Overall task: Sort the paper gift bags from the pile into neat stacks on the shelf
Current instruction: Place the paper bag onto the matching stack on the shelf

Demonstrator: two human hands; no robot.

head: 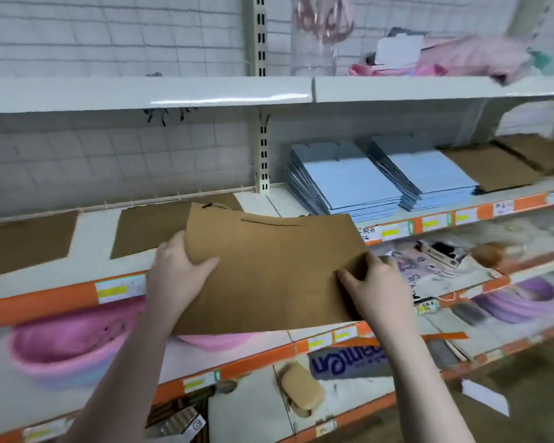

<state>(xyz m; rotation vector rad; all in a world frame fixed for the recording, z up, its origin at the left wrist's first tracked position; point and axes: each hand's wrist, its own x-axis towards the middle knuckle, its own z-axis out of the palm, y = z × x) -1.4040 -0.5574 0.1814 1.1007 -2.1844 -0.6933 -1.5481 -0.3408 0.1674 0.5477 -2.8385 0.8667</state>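
1. Brown paper gift bag (269, 270), flat, held above the shelf (90, 231) front edge.
2. Left hand (176, 270) grips its left edge; right hand (371, 282) pinches its right edge.
3. The shelf carries flat brown bags (147, 228) at left and two blue bag stacks (349, 183) at right.
4. Pink basin (68, 346) sits on the shelf below.

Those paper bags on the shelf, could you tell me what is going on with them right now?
A person is holding one flat brown paper bag in both hands, the left hand at its left edge and the right hand at its lower right corner, in front of the shelf. Two brown bags already lie flat on that shelf. To the right sit two neat stacks of light blue bags, with more brown ones beyond.
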